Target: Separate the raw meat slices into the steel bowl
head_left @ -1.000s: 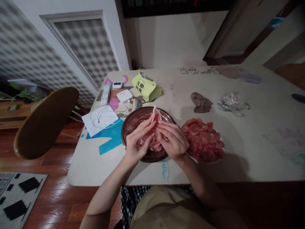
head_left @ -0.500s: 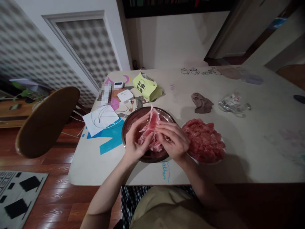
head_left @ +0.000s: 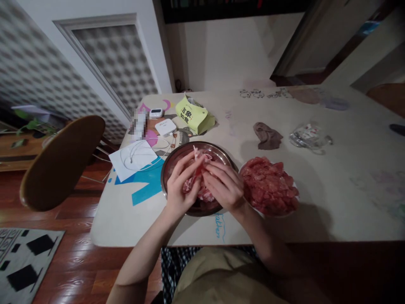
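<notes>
Both hands meet above a round metal bowl (head_left: 165, 169), which has pieces of pale-streaked raw meat (head_left: 205, 195) in it. Pinched between the fingers is one slice of raw meat (head_left: 198, 169), pink with whitish edges; the fingers cover much of it. My left hand (head_left: 181, 185) grips it from the left, thumb pressed toward the fingers. From the right, my right hand (head_left: 224, 185) holds the same slice with bent fingers. Just right of the bowl, a heap of redder sliced meat (head_left: 270, 185) lies on a white plate (head_left: 289, 214).
Behind the bowl stand a yellow-green paper bag (head_left: 194, 116), a white box-shaped device (head_left: 166, 126) and a small timer-like device (head_left: 156, 113). A white cable lies over a paper sheet (head_left: 129, 162) at left. Farther right are a brown cloth (head_left: 267, 136) and a clear glass vessel (head_left: 306, 136).
The slice, which stood up flat and spread between my hands, is now lower and bunched. My fingers have closed in over it, and the right hand has shifted slightly left.
</notes>
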Available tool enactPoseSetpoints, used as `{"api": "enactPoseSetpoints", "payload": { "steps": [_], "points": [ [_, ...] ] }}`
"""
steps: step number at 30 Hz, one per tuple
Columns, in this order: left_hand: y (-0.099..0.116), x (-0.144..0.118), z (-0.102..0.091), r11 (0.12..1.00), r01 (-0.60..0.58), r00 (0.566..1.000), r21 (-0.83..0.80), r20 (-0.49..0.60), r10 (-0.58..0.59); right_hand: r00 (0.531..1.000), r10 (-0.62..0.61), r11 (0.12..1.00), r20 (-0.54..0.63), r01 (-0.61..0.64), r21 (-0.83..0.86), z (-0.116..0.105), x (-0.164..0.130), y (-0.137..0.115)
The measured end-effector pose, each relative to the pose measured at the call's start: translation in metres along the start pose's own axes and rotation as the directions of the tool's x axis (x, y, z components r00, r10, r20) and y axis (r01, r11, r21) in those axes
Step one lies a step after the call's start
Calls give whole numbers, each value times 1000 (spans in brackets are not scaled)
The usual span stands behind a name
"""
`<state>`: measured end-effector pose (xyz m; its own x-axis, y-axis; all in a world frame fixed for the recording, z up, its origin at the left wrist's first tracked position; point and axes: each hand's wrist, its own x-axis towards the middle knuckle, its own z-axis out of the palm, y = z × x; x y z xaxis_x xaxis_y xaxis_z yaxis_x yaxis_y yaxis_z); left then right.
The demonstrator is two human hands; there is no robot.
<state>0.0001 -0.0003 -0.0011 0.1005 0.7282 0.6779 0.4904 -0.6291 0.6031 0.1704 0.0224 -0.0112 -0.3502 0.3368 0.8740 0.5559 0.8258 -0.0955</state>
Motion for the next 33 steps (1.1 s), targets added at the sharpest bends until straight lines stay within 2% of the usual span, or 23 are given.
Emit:
{"api": "enactPoseSetpoints", "payload": {
  "steps": [3, 6, 11, 13, 15, 17, 20, 22, 26, 30, 33],
  "points": [
    [1, -1, 1, 999, -26, 999, 32, 22, 25, 1000, -16, 1000, -1, 16, 2, -1, -5, -1],
    [0, -4, 2, 999, -32, 999, 31, -8, 32, 999, 1, 998, -35, 1, 58, -1, -8, -4],
    [-2, -7, 1, 999, -37, 998, -18, -61, 36, 964, 186, 975, -188, -157, 160, -1, 2, -13],
    [-2, -8, 0, 998, -47, 996, -40, -72, 44, 939, 277, 944, -204, -226, 242, -3, 7, -16],
    [-2, -7, 0, 997, -53, 995, -51, -86, 49, 933, 306, 922, -191, -241, 302, -3, 11, -16],
    [-2, -6, 1, 994, -37, 995, -100, -98, 28, 950, 260, 927, -173, -196, 319, -3, 11, -14],
    [-2, -5, 3, 973, 48, 994, -227, -82, -68, 982, 149, 948, -114, -109, 300, 0, 5, -10],
    [-3, -5, 3, 973, 82, 993, -216, -65, -98, 993, 101, 959, -63, -80, 272, 2, 1, -7],
    [-5, -4, 1, 999, 8, 993, -51, -119, -14, 998, 63, 979, 11, -64, 192, 0, -2, 1],
    [-5, -1, 0, 1000, -26, 989, 6, -146, 27, 997, -36, 989, 73, 25, 145, -5, -3, 5],
    [-2, -1, 0, 996, -82, 988, 19, -132, 84, 1000, 5, 992, 31, -9, 128, -7, -6, 2]
  ]
}}
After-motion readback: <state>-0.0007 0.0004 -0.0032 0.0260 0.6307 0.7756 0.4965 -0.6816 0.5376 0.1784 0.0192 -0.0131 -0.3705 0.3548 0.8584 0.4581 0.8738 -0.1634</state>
